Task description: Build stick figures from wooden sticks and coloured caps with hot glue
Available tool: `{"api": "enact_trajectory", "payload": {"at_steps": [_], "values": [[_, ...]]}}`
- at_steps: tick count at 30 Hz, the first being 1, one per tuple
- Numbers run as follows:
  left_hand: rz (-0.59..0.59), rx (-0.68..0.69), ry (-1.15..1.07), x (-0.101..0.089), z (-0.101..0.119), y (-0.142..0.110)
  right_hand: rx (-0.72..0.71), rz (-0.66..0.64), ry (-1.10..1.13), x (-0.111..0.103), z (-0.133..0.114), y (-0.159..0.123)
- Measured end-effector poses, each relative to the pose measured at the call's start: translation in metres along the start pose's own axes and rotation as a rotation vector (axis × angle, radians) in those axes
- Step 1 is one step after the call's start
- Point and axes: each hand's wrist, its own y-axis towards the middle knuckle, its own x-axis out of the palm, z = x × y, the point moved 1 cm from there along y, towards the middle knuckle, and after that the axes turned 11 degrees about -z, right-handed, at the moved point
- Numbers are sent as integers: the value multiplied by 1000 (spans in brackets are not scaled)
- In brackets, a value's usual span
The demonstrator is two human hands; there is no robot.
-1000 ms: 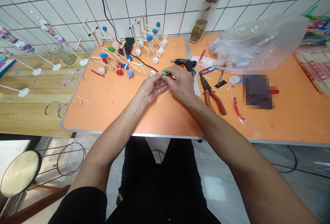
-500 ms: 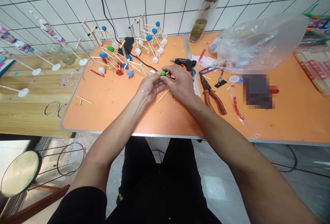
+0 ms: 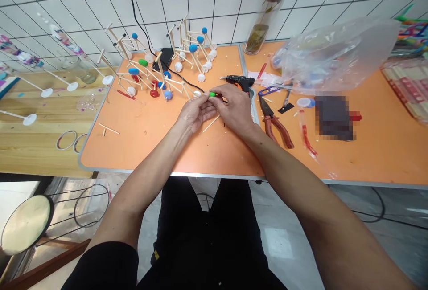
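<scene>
Right hand (image 3: 236, 109) over half-hidden green piece (image 3: 211, 95)

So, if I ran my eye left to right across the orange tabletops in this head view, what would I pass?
Wooden T-shaped sticks → left hand → right hand → red-handled pliers → white round cap → pixelated dark object

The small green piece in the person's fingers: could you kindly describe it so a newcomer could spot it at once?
On the orange table, find the left hand and right hand. Between their fingers sits a green oval piece, unlike the other green oval, resting among the stick models.
</scene>
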Motion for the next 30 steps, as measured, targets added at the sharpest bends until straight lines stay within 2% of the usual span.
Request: {"api": "enact_trajectory", "payload": {"at_steps": [10, 30], "values": [[-1, -35, -46, 2, 0, -1, 40, -8, 18, -1, -3, 0], [10, 11, -33, 4, 2, -2, -19, 2, 44, 1, -2, 0]]}}
